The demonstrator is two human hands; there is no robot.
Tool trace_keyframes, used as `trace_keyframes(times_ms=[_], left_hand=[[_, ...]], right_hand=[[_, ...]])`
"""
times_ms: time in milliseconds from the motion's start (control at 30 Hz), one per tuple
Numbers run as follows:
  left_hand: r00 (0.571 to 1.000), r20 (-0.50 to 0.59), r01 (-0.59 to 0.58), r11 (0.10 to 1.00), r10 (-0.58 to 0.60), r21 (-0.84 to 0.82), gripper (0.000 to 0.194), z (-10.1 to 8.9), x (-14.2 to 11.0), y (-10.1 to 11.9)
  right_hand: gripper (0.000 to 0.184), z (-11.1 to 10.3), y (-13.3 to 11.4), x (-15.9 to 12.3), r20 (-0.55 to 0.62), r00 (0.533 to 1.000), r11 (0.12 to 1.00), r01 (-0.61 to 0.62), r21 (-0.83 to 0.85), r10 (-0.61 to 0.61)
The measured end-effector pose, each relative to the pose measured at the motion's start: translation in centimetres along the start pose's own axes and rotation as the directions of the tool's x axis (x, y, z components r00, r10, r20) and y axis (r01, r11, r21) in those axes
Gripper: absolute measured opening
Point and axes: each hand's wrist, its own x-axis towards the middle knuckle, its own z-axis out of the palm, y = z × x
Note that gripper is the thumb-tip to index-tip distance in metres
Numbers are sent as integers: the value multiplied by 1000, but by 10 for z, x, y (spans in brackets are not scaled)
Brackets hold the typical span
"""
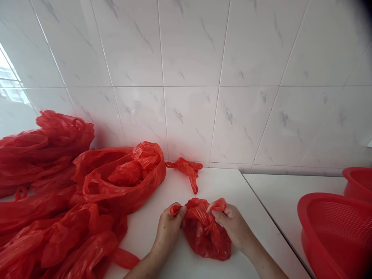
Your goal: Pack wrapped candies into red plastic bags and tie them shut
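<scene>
In the head view, a crumpled red plastic bag (205, 234) lies bunched on the white table (223, 186) between my hands. My left hand (168, 226) pinches one of its handles between thumb and fingers. My right hand (232, 226) grips the other handle, and the two handles are drawn toward each other above the bag's puffed body. A small twisted red plastic bag (186, 170) lies just beyond them, near the wall. To the left of my left hand, a large heap of red plastic bags (66, 217) spreads across the table.
A white marble-patterned tiled wall (188, 58) rises behind the table. On a lower white surface at the right sit a red plastic colander (334, 236) and a second red basin (359, 184). The table's right edge runs diagonally between them and my right hand.
</scene>
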Motion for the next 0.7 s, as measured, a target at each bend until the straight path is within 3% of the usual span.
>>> trace_keyframes(times_ms=[100, 233, 300, 433, 600, 700], left_hand=[[999, 19, 28, 999, -27, -29, 41, -1, 1, 2], [1000, 2, -4, 997, 4, -78, 31, -2, 4, 9], [1000, 1, -20, 995, 20, -97, 30, -2, 5, 13], [999, 26, -45, 993, 48, -108, 29, 2, -4, 22], [958, 72, -282, 956, 276, 86, 21, 10, -26, 33], [895, 148, -443, 875, 421, 194, 15, 14, -34, 32]], right_hand=[[25, 0, -9, -4, 56, 998, 997, 15, -79, -11], [37, 3, -28, -14, 166, 982, 977, 118, -179, -88], [40, 8, -31, -16, 191, 978, 940, 145, -309, -88], [28, 21, -20, -11, 151, 987, 814, 131, -566, -54], [12, 27, 0, -8, -30, 997, 846, 46, -532, -73], [12, 27, 6, -12, -13, 995, 890, 80, -449, -96]])
